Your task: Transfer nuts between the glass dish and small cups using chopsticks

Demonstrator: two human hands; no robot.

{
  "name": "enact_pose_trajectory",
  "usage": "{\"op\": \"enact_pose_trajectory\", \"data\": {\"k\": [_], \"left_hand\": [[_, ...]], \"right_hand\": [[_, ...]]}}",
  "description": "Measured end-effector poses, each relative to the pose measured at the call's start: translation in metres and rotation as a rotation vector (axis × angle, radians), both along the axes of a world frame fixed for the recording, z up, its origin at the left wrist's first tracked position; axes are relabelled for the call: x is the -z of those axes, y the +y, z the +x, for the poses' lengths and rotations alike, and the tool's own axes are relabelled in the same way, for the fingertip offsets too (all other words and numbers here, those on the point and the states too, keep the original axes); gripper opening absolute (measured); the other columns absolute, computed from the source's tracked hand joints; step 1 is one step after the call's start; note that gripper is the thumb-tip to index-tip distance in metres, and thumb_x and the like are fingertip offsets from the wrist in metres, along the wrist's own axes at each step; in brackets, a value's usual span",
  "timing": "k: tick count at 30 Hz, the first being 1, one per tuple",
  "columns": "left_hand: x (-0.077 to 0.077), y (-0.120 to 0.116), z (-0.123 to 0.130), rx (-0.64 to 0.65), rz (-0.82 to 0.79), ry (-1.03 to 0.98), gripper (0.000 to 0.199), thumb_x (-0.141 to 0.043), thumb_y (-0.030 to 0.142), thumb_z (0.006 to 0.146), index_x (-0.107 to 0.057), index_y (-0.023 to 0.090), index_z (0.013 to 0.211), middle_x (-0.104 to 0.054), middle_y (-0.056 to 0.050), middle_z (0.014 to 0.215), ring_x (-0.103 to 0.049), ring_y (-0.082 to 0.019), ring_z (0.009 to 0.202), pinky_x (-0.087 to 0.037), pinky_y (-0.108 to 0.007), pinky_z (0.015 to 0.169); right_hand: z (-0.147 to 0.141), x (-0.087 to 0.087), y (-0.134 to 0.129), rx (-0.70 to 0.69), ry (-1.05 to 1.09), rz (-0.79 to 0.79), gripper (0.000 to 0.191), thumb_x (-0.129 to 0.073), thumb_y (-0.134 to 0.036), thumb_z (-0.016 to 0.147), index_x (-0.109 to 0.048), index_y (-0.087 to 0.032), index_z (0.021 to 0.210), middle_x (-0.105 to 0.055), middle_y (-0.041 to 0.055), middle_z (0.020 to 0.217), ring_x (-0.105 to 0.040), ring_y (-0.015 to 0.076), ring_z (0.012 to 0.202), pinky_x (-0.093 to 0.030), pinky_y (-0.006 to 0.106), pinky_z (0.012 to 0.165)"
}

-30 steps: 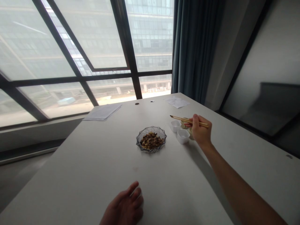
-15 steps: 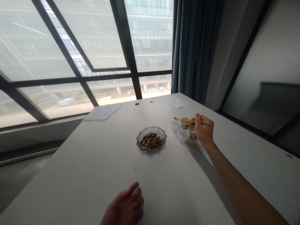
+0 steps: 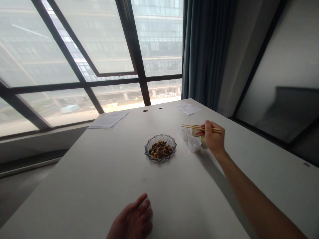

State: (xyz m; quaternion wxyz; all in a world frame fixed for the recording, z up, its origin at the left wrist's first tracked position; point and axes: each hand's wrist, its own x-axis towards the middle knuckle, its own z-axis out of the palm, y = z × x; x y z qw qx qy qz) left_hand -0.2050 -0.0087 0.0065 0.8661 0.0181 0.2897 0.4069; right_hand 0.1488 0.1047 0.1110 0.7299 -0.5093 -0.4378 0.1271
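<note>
My right hand (image 3: 213, 136) is closed around a pair of wooden chopsticks (image 3: 190, 126). Their tips point left, slightly apart, above a small clear plastic cup (image 3: 186, 134); nothing shows between them. A second clear cup (image 3: 194, 145) stands nearer to me. Two yellowish-green containers, a far one (image 3: 195, 132) and a near one (image 3: 203, 142), are partly hidden behind my right hand. Left of the cups, a scalloped glass bowl (image 3: 147, 149) holds a heap of small brown and yellowish bits (image 3: 161, 150). My left hand (image 3: 136, 217) lies at the bottom, loosely curled, palm showing, holding nothing.
Everything stands on a white table (image 3: 104, 172). Stacked papers (image 3: 109, 120) lie at its far left, and a crumpled sheet (image 3: 188, 108) at its far right. A round dark cable hole (image 3: 145, 110) shows near the back edge. Windows and a blue curtain (image 3: 205, 53) rise behind.
The dark bit at the chopstick tips is gone, and the tips have parted. My right hand has shifted slightly left. My left hand stays in place.
</note>
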Motion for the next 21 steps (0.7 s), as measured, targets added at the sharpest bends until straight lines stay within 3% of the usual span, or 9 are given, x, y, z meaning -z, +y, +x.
{"op": "enact_pose_trajectory", "data": {"k": [8, 11, 17, 21], "left_hand": [[0.001, 0.001, 0.002, 0.005, 0.017, -0.017, 0.03, -0.082, 0.016, 0.071, -0.064, 0.017, 0.095, -0.057, 0.002, 0.076, -0.049, -0.012, 0.063, -0.035, -0.025, 0.056], [0.0, 0.0, 0.003, -0.003, 0.031, -0.02, 0.027, -0.08, 0.016, 0.073, -0.064, 0.017, 0.095, -0.058, 0.002, 0.077, -0.05, -0.012, 0.064, -0.035, -0.025, 0.056], [0.001, -0.004, 0.004, 0.011, 0.045, -0.022, 0.028, -0.079, 0.018, 0.073, -0.064, 0.017, 0.097, -0.056, 0.002, 0.076, -0.048, -0.011, 0.063, -0.034, -0.023, 0.056], [0.002, -0.004, 0.005, 0.004, 0.047, -0.02, 0.03, -0.079, 0.02, 0.072, -0.063, 0.018, 0.097, -0.055, 0.002, 0.075, -0.048, -0.011, 0.062, -0.032, -0.023, 0.055]], "right_hand": [[-0.031, -0.004, -0.001, -0.242, 0.087, -0.117, 0.054, -0.059, -0.066, 0.088, -0.066, -0.015, 0.073, -0.069, 0.0059, 0.054, -0.07, 0.0207, 0.046, -0.054, 0.026, 0.041], [-0.046, -0.012, 0.006, -0.318, -0.121, -0.195, 0.055, -0.055, -0.067, 0.09, -0.066, -0.016, 0.071, -0.067, 0.0047, 0.053, -0.068, 0.0195, 0.046, -0.053, 0.026, 0.045], [-0.073, -0.038, 0.034, -0.313, -0.793, -0.38, 0.056, -0.042, -0.051, 0.102, -0.056, -0.021, 0.056, -0.064, 0.0033, 0.053, -0.062, 0.0164, 0.051, -0.043, 0.027, 0.055], [-0.093, -0.043, 0.053, -0.301, -0.967, -0.45, 0.052, -0.048, -0.047, 0.1, -0.052, -0.022, 0.055, -0.062, 0.0052, 0.057, -0.058, 0.0174, 0.056, -0.036, 0.029, 0.058]]}}
